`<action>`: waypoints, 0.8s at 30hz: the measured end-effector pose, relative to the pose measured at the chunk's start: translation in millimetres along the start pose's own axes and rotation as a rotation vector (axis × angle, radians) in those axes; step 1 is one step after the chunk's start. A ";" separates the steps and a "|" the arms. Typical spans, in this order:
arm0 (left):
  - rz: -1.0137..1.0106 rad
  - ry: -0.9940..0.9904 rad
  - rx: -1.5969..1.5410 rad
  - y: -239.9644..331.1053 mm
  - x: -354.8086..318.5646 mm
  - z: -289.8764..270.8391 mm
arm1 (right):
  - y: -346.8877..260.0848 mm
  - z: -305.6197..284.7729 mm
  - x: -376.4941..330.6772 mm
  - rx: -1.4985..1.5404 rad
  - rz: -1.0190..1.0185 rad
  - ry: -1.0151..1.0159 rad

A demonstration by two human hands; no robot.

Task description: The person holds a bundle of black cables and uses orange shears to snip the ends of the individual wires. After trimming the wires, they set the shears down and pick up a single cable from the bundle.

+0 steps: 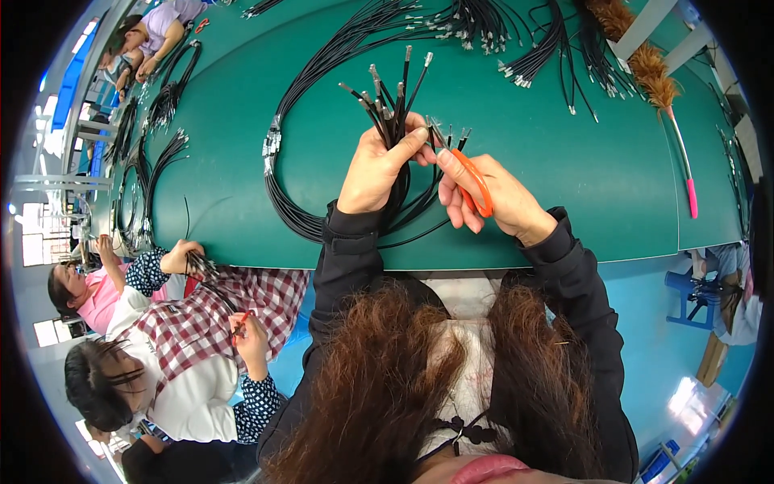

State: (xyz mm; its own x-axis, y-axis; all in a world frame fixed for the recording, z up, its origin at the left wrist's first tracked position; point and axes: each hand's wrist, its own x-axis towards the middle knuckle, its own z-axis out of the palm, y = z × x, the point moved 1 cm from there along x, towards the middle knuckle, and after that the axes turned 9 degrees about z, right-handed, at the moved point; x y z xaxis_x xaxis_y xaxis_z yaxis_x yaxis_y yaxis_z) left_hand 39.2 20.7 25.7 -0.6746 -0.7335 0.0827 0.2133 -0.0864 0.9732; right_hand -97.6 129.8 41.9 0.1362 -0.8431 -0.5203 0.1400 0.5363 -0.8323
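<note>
My left hand [377, 165] grips a bundle of black cables [393, 109] whose metal-tipped ends fan upward above my fingers. The cables loop down and around to the left on the green table [564, 185]. My right hand [492, 194] holds small orange-handled snips [474, 181], their tip close to a cable end next to my left thumb. Both hands are over the table's near edge, almost touching.
More black cable bundles [476, 24] lie along the far side of the table, and others [161, 105] at the left. A feather duster [653, 81] with a pink handle lies at the right. A person in a checked apron [210, 323] works at my left, others farther off.
</note>
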 end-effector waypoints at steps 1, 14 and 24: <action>0.001 0.000 0.005 0.9 0.1 1.2 | -0.3 -0.9 0.1 0.001 0.007 0.004; 0.023 0.018 0.025 -5.6 3.2 0.3 | -2.2 -9.7 3.8 -0.041 0.061 0.040; 0.034 0.032 -0.024 -6.7 2.9 1.6 | 7.1 -13.8 11.2 0.005 -0.001 0.032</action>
State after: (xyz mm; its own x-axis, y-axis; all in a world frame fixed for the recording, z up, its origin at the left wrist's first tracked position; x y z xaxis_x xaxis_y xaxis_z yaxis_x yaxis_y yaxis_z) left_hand 34.7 20.3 19.8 -0.6438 -0.7574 0.1089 0.2528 -0.0763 0.9645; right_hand -108.7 123.6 27.5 0.1044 -0.8445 -0.5253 0.1452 0.5355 -0.8320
